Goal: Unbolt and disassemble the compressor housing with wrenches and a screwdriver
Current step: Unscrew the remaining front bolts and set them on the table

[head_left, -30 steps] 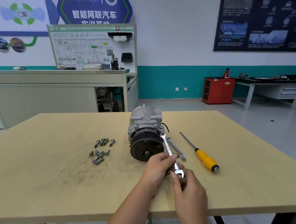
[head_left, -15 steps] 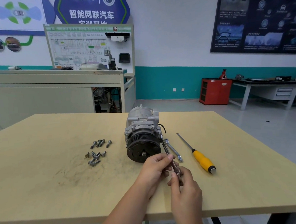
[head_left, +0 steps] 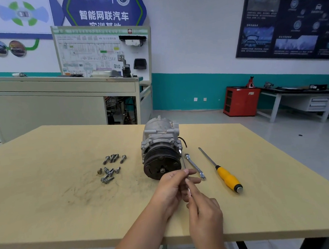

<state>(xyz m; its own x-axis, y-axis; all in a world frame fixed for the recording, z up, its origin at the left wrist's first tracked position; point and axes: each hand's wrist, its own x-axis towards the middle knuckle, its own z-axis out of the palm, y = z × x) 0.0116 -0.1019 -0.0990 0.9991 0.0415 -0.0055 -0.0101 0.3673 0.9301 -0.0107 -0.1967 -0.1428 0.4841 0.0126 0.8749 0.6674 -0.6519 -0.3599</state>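
A grey metal compressor point(head_left: 162, 141) with a black pulley face lies on the wooden table point(head_left: 48, 189), pulley towards me. A slim wrench point(head_left: 183, 160) runs from the compressor's right side down into my hands. My left hand point(head_left: 171, 189) pinches its shaft near the pulley. My right hand point(head_left: 203, 212) pinches its near end just below. A second wrench point(head_left: 194, 166) lies flat to the right. Further right lies a screwdriver point(head_left: 220, 171) with a yellow handle.
Several loose bolts point(head_left: 110, 168) lie in a cluster left of the compressor. A beige workbench point(head_left: 62, 103) with a wiring display board stands behind the table. A red cabinet point(head_left: 241, 100) and a grey desk stand at the back right.
The wrench has turned from flat-on to edge-on in my hands, and its far end has stayed at the compressor's right side. Both hands have shifted slightly.
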